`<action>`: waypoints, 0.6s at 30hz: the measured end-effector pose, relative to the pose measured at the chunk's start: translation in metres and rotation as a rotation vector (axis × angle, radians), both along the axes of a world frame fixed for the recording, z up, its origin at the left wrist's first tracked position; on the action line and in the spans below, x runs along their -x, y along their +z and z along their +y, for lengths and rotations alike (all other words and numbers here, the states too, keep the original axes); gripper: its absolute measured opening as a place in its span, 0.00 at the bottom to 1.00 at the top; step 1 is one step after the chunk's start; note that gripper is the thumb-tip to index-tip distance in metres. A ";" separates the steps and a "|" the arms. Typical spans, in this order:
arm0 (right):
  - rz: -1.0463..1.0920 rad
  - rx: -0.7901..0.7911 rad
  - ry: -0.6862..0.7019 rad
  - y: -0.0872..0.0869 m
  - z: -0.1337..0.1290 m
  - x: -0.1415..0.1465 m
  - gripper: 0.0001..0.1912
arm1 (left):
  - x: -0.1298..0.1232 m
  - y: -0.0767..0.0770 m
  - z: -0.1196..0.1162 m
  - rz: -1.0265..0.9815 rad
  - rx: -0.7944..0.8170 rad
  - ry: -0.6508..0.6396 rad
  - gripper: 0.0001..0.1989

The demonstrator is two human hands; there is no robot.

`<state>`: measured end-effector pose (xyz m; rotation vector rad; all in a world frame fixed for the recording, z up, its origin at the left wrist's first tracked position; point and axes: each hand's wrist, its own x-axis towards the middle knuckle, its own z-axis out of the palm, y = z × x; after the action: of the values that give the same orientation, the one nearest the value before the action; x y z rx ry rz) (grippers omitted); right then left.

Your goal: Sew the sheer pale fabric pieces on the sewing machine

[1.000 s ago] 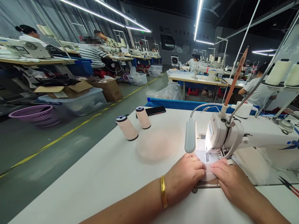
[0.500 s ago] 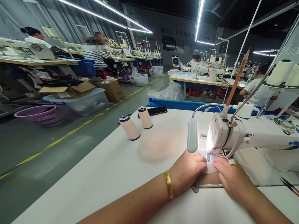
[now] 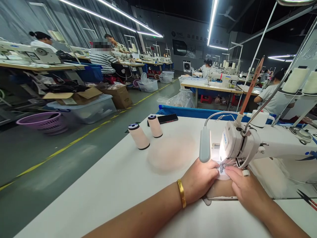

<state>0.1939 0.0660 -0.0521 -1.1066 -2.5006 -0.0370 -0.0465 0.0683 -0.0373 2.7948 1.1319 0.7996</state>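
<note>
Under the lit head of a white sewing machine [image 3: 229, 138] lies a small piece of pale fabric [image 3: 224, 177], its near edge rounded. To the left of the presser foot [image 3: 222, 168], my left hand [image 3: 200, 180] has its fingers closed together, pressing the fabric's edge. On the other side my right hand [image 3: 249, 188] pinches and presses the fabric, thumb and forefinger close to the foot. Both sets of fingertips are partly hidden by the machine or the fabric. A gold bracelet [image 3: 181, 193] circles my left wrist.
Two thread cones [image 3: 139, 137] and a dark phone [image 3: 164, 119] are on the tabletop [image 3: 111, 188], left of a grey lamp [image 3: 205, 145]. A sheer beige round piece [image 3: 170, 153] lies nearby. Red-handled snips [image 3: 308, 200] rest at the right edge. Co-workers sit at machines beyond.
The fabric's near edge has slid forward toward the presser foot, so less of it shows in front. Both hands stay beside the foot, the left shifted slightly. The view has moved a little.
</note>
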 end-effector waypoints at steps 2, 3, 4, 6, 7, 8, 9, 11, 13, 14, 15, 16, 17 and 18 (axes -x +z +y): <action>0.015 0.007 -0.004 -0.001 -0.001 -0.001 0.27 | 0.000 0.005 -0.002 0.023 0.031 0.036 0.07; 0.025 0.008 -0.004 -0.002 -0.001 -0.001 0.28 | 0.000 0.008 -0.003 0.042 0.056 0.065 0.04; 0.035 0.009 -0.001 -0.003 -0.001 -0.002 0.28 | -0.001 0.012 -0.005 0.064 0.082 0.101 0.05; 0.056 -0.002 0.024 -0.003 -0.003 -0.003 0.28 | -0.003 0.019 -0.011 0.111 0.122 0.173 0.13; 0.072 -0.012 0.048 -0.002 -0.004 -0.003 0.28 | -0.004 0.023 -0.014 0.132 0.131 0.198 0.16; 0.093 -0.024 0.082 0.000 -0.005 -0.003 0.28 | -0.005 0.026 -0.018 0.149 0.137 0.210 0.18; 0.117 -0.034 0.125 0.003 -0.007 -0.003 0.28 | -0.007 0.029 -0.021 0.157 0.138 0.205 0.19; 0.159 -0.024 0.215 0.010 -0.011 0.000 0.27 | -0.009 0.032 -0.027 0.143 0.143 0.158 0.21; 0.151 0.046 0.259 0.017 -0.013 0.003 0.23 | -0.009 0.033 -0.030 0.105 0.167 0.091 0.21; 0.126 0.088 0.257 0.019 -0.014 0.004 0.20 | -0.008 0.032 -0.031 0.087 0.186 0.068 0.20; 0.093 0.123 0.244 0.021 -0.014 0.004 0.17 | -0.006 0.031 -0.031 0.075 0.207 0.055 0.18; 0.060 0.145 0.226 0.021 -0.014 0.004 0.15 | -0.005 0.030 -0.030 0.072 0.225 0.051 0.15; 0.029 0.156 0.207 0.021 -0.013 0.004 0.13 | -0.003 0.028 -0.029 0.075 0.233 0.051 0.12; 0.006 0.158 0.195 0.021 -0.012 0.003 0.13 | -0.002 0.026 -0.028 0.079 0.229 0.052 0.08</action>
<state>0.1911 0.0539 -0.0314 -0.9136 -2.6303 0.2216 -0.0444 0.0400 -0.0115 2.6382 1.2267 0.5284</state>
